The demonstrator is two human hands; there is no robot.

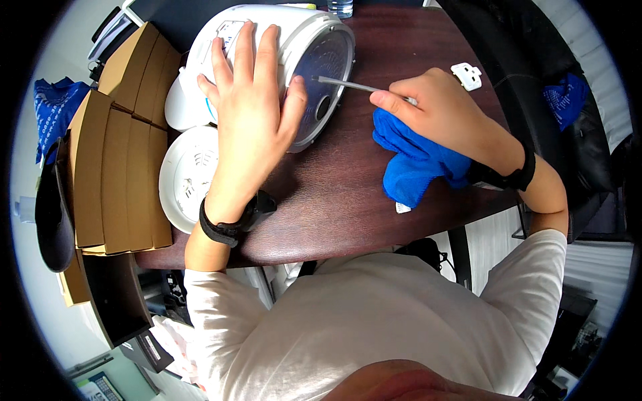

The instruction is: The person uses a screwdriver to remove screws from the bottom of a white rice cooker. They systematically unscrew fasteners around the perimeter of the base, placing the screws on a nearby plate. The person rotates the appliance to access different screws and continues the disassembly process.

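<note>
Over the near tabletop (301, 227), right by the soft blue cloth (418, 164), your right hand (435, 97) has its grip closed round a slim, stiff-looking tool (354, 85), while your left hand (251, 103), open, rests spread on the sideways white appliance (291, 40), likely bulky and slick, best braced round its curved shell.

Office-like room, exact kind uncertain: dark wood-grain surface (328, 214), brown cardboard boxes (120, 180) lined up at left end, black padded leather-look seat (525, 57) at right, clear bottle (340, 8) at far edge; white appliance (294, 41) on its side, metal tool (351, 85) held at round end.
</note>
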